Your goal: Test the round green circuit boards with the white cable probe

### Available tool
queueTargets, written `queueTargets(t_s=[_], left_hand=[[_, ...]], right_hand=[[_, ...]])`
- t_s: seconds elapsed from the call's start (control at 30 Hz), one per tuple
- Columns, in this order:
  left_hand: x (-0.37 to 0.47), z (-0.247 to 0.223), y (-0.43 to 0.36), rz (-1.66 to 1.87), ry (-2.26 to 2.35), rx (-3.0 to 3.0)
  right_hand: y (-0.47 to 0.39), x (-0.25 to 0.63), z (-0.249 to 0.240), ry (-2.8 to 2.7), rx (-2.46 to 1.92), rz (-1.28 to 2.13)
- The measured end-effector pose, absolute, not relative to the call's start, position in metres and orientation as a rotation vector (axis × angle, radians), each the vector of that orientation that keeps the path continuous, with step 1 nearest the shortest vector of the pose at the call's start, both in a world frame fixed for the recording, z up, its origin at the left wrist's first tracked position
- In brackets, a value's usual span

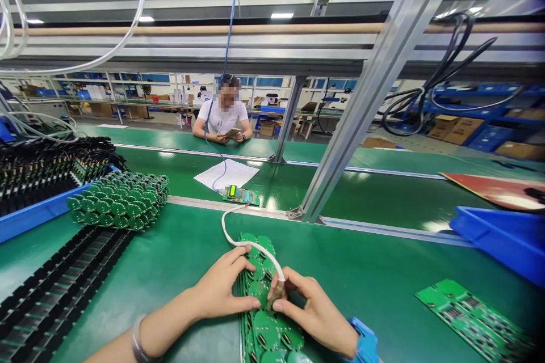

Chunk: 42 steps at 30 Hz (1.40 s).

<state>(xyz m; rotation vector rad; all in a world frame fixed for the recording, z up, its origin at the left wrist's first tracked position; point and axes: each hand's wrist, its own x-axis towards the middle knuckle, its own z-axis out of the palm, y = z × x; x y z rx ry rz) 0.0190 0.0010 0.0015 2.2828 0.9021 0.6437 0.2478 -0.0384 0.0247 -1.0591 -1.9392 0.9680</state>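
Note:
A strip of round green circuit boards [264, 329] lies on the green bench in front of me. My left hand [221, 289] rests flat on the strip's left side, fingers spread over it. My right hand [310, 312] pinches a small brown plug [276, 293] at the end of a white cable [238, 241] and presses it onto a board. The cable runs back to a small tester board with a lit display [240, 195].
A pile of round green boards [121, 199] and a blue tray of wired parts [38, 181] sit at left, above black strips [55, 295]. A blue bin [502, 235] and a green panel [472, 312] lie at right. A person sits across the conveyor [223, 119].

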Motion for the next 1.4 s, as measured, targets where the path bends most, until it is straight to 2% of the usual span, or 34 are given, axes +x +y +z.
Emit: queueTargets(t_s=[0.7,1.4], left_hand=[[0.0184,0.0026,0.0021,0.638,0.915,2.325],[0.0190,0.0002,0.0017,0.674,0.911,2.339]], right_hand=[[-0.0424,0.2467,0.0190,-2.079,-1.067,0.822],[-0.0410,0.2461,0.0179,-2.051,-1.047,0.882]])
